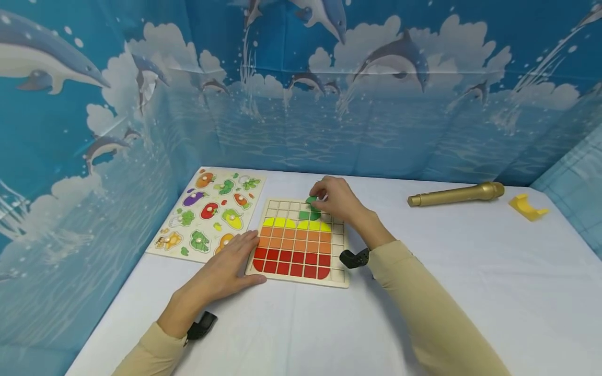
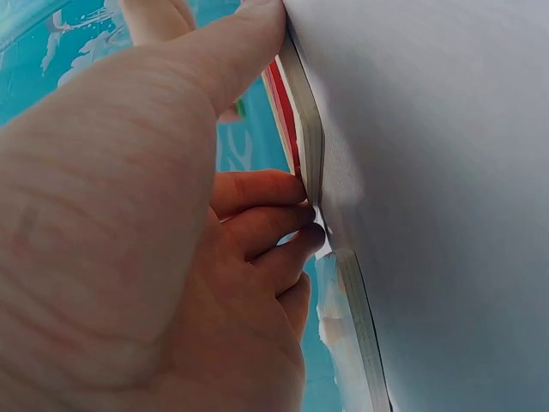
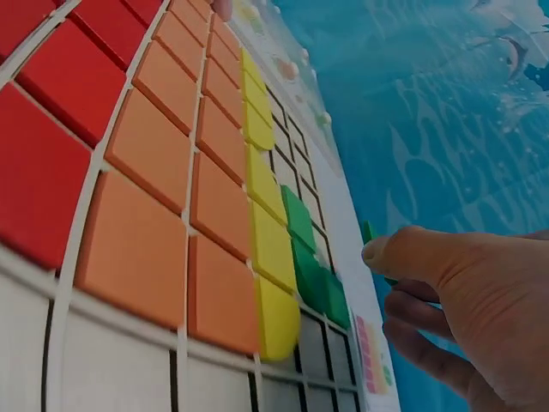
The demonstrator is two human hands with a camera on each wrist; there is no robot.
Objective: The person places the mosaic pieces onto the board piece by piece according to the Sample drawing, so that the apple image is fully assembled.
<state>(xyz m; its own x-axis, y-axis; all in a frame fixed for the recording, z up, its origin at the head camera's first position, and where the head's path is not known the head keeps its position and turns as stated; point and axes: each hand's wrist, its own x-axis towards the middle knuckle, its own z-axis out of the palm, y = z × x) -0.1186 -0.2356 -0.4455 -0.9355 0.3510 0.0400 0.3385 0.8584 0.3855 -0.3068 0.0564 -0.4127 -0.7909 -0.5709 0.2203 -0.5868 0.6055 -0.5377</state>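
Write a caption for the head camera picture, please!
Right hand pinches a green tile over the grid board; left hand steadies it.

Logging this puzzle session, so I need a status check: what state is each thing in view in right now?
Grid puzzle board: flat on the table, partly filled with red, orange, yellow and green tiles.
Green tile: pinched above the board's upper rows.
Right hand: pinching the green tile.
Left hand: flat, pressing the board's left edge.
Vegetable peg puzzle: flat, pieces seated.
Gold microphone: lying on its side.
Yellow holder: resting alone.
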